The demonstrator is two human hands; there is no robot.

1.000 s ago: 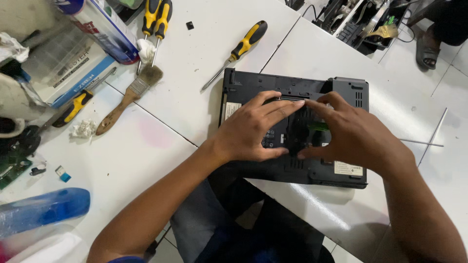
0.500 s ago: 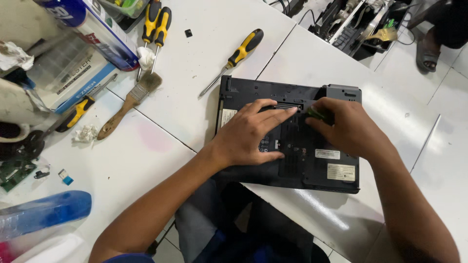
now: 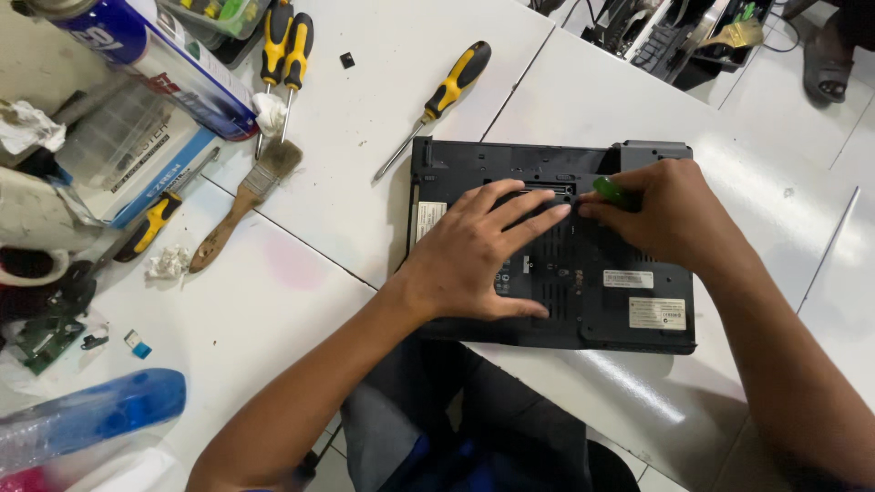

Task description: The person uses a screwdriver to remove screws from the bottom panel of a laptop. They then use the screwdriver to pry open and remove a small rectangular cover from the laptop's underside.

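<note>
Change: since half a second ago the right hand (image 3: 674, 219) has drawn back toward the laptop's far right edge, and a green tool handle now shows in its grip; the left hand has barely shifted
Far left: blue plastic-wrapped bundle (image 3: 87, 424) at the near edge; small green circuit board (image 3: 41, 339) above it; crumpled white tissue (image 3: 169, 262) just beside a yellow-and-black handle (image 3: 150, 225)
Upper left: blue and white spray can (image 3: 155, 55) lying tilted over a clear plastic box (image 3: 128, 150)
Brush: wooden-handled paintbrush (image 3: 241, 202) lying diagonal, bristles up toward two yellow-and-black screwdrivers (image 3: 287, 50) lying side by side
Loose screwdriver: yellow-and-black screwdriver (image 3: 437, 100) lying alone, tip pointing at the laptop's far left corner, just short of touching
Surface: white tiled surface (image 3: 365, 118) carries everything
Laptop: black laptop (image 3: 620, 301) lying bottom side up, in front of the person, middle to right of view; white labels on its near right part
Left hand: left hand (image 3: 478, 255) flat on the laptop's underside, fingers spread and pressing down, fingertips by the slot along the far edge
Right hand: closed round the green tool handle (image 3: 612, 191), fingers bunched; working end hidden between the two hands, cannot tell what it meets
Top right: dark clutter of parts (image 3: 674, 32) on the floor, well apart
</note>
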